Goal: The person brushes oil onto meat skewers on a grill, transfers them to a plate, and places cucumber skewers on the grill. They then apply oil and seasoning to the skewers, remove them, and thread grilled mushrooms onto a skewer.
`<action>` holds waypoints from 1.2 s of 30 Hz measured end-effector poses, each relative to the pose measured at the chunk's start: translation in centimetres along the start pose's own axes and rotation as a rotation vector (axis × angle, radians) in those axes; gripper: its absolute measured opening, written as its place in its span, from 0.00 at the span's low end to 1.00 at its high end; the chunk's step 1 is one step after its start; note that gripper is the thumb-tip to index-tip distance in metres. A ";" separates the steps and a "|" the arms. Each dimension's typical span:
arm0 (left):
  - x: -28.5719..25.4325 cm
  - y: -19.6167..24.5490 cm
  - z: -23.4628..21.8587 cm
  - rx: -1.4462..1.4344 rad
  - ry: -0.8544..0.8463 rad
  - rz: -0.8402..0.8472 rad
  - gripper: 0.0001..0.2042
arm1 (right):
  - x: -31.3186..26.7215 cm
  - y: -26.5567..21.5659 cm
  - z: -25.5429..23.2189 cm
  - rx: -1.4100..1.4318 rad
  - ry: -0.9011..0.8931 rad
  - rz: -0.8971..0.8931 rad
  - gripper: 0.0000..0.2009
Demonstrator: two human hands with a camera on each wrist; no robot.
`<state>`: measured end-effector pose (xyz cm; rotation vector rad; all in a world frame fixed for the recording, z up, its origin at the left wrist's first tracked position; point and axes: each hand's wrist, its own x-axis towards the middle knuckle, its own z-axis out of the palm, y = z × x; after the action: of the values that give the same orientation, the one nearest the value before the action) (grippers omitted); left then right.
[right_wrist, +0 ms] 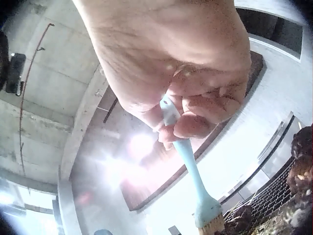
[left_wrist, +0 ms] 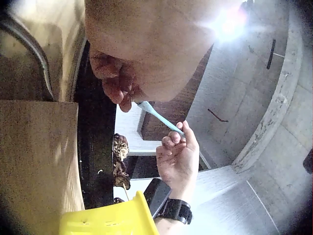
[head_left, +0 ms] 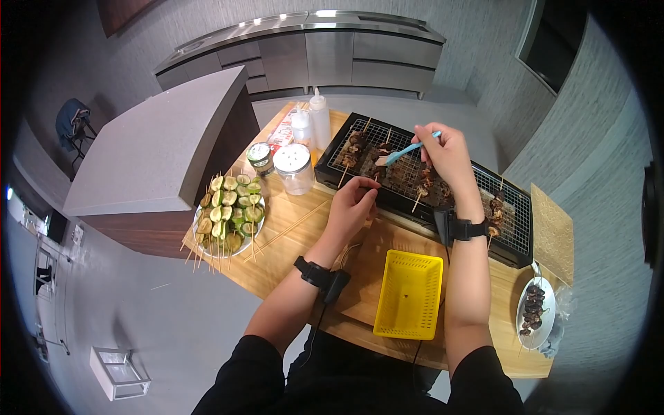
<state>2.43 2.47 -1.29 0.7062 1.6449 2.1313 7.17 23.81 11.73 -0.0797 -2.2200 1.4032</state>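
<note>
My right hand (head_left: 448,155) grips the handle of a light blue basting brush (head_left: 413,147) over the black grill (head_left: 332,150). In the right wrist view the brush's tan bristles (right_wrist: 212,227) point down at browned food on the mesh. My left hand (head_left: 351,207) is at the grill's front edge, its thumb and fingers pinched together at the near end of a meat skewer (head_left: 379,171). The stick between those fingers is mostly hidden. The bristles overlap this skewer in the head view. Other browned skewers (head_left: 424,183) lie across the mesh.
A plate of green vegetable skewers (head_left: 228,213) stands left, near seasoning jars (head_left: 293,168) and squeeze bottles (head_left: 319,119). In front of the grill sits a yellow basket (head_left: 409,294). A white plate (head_left: 547,304) with dark skewers lies at the right, near a gold board (head_left: 553,232).
</note>
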 end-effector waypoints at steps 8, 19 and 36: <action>-0.1 0.6 -0.2 -0.025 -0.010 -0.007 0.07 | -0.3 -0.3 -1.6 0.045 0.046 0.030 0.16; -1.1 3.6 -0.8 0.241 -0.229 -0.126 0.18 | -5.2 -3.3 -9.3 0.127 0.241 0.080 0.12; 0.5 0.5 3.7 0.352 -0.503 -0.300 0.17 | -8.2 -1.8 -11.1 0.233 0.202 0.064 0.09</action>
<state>4.18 5.51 0.02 0.9358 1.7138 1.3337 19.59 29.68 13.85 -0.2035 -1.8935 1.6028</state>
